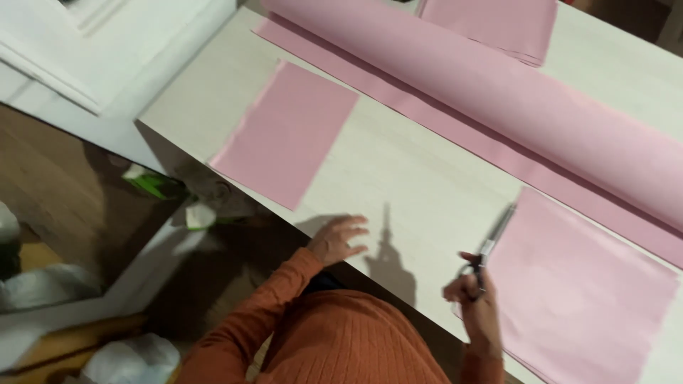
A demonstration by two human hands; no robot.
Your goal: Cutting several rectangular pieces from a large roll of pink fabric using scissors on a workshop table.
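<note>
My right hand (475,302) grips a pair of scissors (492,243) by the handles, blades pointing up along the left edge of a pink sheet (583,291) lying near the table's front edge. My left hand (336,239) rests with fingers spread on the pale wooden table (405,163), holding nothing. A smaller pink rectangle (288,134) lies to the left of that hand. A wide pink roll (498,89) stretches diagonally across the table behind both sheets. My sleeves are orange ribbed knit.
A stack of pink sheets (498,25) sits at the far edge. Left of the table are a white door (92,50), wooden floor, a green-and-white box (153,181) and white plastic bags (131,359).
</note>
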